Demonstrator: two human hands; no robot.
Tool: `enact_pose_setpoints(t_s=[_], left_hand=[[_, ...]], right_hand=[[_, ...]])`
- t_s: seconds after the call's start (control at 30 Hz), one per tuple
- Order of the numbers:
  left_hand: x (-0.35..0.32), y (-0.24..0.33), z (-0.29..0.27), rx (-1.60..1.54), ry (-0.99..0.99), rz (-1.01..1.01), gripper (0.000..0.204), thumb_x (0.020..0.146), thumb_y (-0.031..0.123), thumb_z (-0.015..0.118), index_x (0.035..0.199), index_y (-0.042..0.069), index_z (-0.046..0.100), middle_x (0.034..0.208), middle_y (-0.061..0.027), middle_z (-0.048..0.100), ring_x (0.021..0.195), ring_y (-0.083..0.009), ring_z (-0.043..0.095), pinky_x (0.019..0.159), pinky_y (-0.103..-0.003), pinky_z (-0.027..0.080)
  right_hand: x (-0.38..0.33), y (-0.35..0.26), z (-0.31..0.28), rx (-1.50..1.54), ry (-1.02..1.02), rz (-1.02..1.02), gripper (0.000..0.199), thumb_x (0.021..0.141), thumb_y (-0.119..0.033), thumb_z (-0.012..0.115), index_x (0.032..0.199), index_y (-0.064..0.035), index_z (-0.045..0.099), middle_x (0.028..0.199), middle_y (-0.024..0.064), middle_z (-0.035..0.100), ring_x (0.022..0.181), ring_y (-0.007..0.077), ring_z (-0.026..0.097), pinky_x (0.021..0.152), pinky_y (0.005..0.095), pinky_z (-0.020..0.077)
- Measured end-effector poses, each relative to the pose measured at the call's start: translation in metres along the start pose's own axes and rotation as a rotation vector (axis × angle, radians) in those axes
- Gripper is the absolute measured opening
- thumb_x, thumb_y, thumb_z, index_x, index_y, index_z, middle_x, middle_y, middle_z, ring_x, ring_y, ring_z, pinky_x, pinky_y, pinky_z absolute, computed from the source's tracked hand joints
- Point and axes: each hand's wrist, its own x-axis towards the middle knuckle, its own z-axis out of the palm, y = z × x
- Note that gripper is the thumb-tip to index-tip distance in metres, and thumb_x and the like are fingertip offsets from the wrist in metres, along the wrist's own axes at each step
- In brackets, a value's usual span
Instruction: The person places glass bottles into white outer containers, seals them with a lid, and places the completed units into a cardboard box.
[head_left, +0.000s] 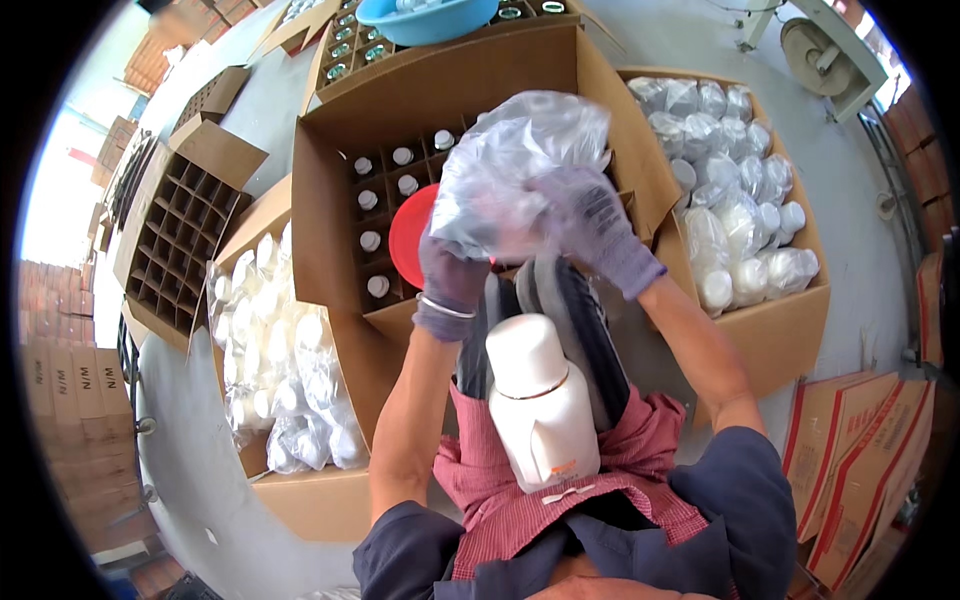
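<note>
Head view, looking down. The left hand in a purple knit glove grips the near lower edge of a crumpled clear plastic bag, fingers clenched into the film. The right hand, also in a purple glove, grasps the bag's right side; its fingertips are hidden in the folds. The bag is held up over a large open brown cardboard box with dividers, far of the person's lap; its contents cannot be made out through the creased film. It hides most of the box's cells; about 9 white bottle caps show at left. A red round lid is partly covered by the bag and left hand. A white plastic flask with a handle stands upright on the lap. Boxes of bagged white items lie left and right; a blue basin is cut off at the far edge.
</note>
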Motion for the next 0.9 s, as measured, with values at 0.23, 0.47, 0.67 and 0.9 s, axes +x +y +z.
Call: enact_pose_setpoints(t_s=[0.23, 0.47, 0.67, 0.9], left_hand=[[-0.086, 0.03, -0.053, 0.132, -0.15, -0.537, 0.026, 0.09, 0.028, 0.058, 0.078, 0.005, 0.058, 0.069, 0.0048, 0.051, 0.063, -0.006, 0.05, 0.055, -0.024, 0.04], [-0.192, 0.084, -0.064, -0.119, -0.575, -0.495, 0.033, 0.087, 0.024, 0.061, 0.085, -0.008, 0.068, 0.071, -0.0108, 0.065, 0.063, -0.0131, 0.06, 0.056, -0.025, 0.046], [-0.235, 0.104, -0.006, 0.899, -1.209, -1.222, 0.037, 0.096, 0.03, 0.055, 0.118, 0.002, 0.064, 0.099, -0.011, 0.069, 0.087, -0.0182, 0.063, 0.081, -0.031, 0.05], [-0.169, 0.133, -0.001, 0.728, -0.239, -0.954, 0.045, 0.09, 0.018, 0.057, 0.128, -0.003, 0.045, 0.096, -0.0128, 0.068, 0.088, -0.0268, 0.069, 0.072, -0.041, 0.055]], right_hand=[[-0.089, 0.046, 0.063, 0.972, 0.167, 0.719, 0.037, 0.078, -0.011, 0.065, 0.112, -0.0002, 0.058, 0.096, 0.0095, 0.062, 0.088, 0.0204, 0.06, 0.081, 0.0309, 0.0493], [-0.204, -0.061, -0.002, 0.233, 0.246, -0.045, 0.02, 0.069, -0.01, 0.066, 0.086, -0.0099, 0.055, 0.101, 0.0102, 0.058, 0.102, 0.0289, 0.057, 0.101, 0.0534, 0.039], [-0.307, -0.06, -0.021, 0.235, -0.184, -0.412, 0.018, 0.071, -0.02, 0.065, 0.083, -0.0108, 0.055, 0.105, 0.0111, 0.058, 0.106, 0.0306, 0.056, 0.097, 0.0515, 0.0431], [-0.357, -0.04, -0.018, 0.32, -0.048, -0.412, 0.014, 0.075, -0.021, 0.063, 0.084, -0.0124, 0.056, 0.104, 0.0091, 0.059, 0.103, 0.0289, 0.057, 0.094, 0.0482, 0.0454]])
